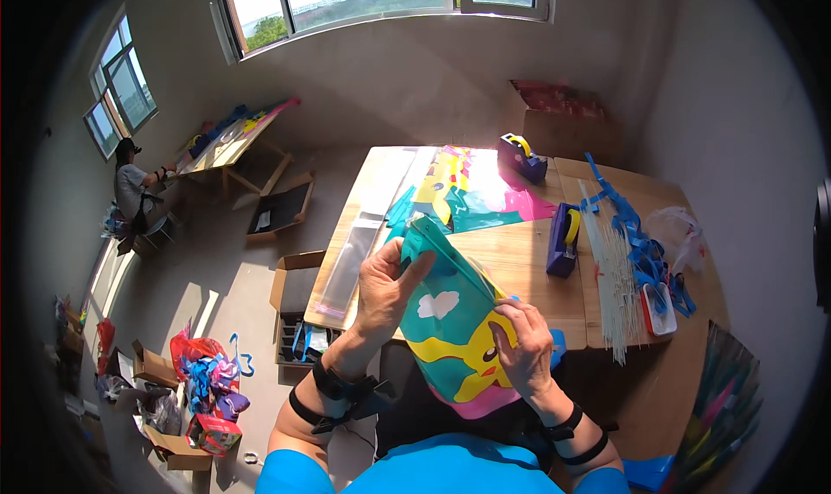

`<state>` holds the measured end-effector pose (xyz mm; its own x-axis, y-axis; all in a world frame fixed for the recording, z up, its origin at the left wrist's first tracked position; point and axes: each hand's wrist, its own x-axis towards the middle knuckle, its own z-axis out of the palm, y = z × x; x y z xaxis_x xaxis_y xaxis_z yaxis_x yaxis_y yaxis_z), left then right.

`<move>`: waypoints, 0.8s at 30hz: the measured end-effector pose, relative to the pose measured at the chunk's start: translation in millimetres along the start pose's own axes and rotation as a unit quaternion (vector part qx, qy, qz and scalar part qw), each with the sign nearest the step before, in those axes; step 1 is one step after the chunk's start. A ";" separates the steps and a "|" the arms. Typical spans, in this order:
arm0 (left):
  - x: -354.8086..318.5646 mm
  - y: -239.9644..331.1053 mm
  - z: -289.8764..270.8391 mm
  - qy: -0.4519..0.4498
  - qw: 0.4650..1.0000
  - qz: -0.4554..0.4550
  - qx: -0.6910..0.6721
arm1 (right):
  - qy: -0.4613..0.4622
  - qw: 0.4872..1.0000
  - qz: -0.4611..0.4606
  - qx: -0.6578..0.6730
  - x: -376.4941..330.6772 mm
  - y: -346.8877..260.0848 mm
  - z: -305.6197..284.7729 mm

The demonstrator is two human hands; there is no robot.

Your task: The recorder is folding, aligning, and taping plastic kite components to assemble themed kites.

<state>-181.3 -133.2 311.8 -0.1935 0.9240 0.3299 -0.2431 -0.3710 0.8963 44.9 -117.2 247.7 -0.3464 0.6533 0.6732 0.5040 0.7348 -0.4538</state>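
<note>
Between my hands, above my lap and the table's near edge, is a folded kite (456,344), teal with a white cloud, a yellow cartoon animal and a pink lower edge. My left hand (389,288) pinches its upper left edge between thumb and fingers. On the right edge, my right hand (521,342) grips the folded layers, thumb toward me. Beyond them, more printed kite sheets (450,201) in teal, yellow and pink lie on the wooden table (511,247). Clear plastic sleeves (353,256) lie along the table's left side.
Two tape dispensers (563,238) stand on the table. To the right are thin white rods (615,295), blue ribbons (645,253) and a small white tray (660,310). Open cartons (293,286) and bagged materials (208,377) occupy the left floor. A person (138,191) sits at a far-left table.
</note>
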 end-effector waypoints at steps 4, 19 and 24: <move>-5.5 16.6 3.4 0.017 0.998 -0.038 -0.041 | -0.002 0.999 0.007 0.035 2.2 10.5 -0.1; -27.0 76.2 21.1 -0.091 0.513 0.362 0.773 | 0.030 0.987 -0.107 -0.113 20.4 2.4 -0.2; -11.1 50.4 -17.3 -0.214 0.574 0.331 0.718 | 0.037 0.990 -0.121 -0.059 21.5 -2.7 1.7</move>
<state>-207.8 -163.8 348.2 0.5341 0.6771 0.5062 0.8421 -0.4792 -0.2476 34.7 -104.8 262.4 -0.4113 0.4425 0.7969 0.5038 0.8390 -0.2058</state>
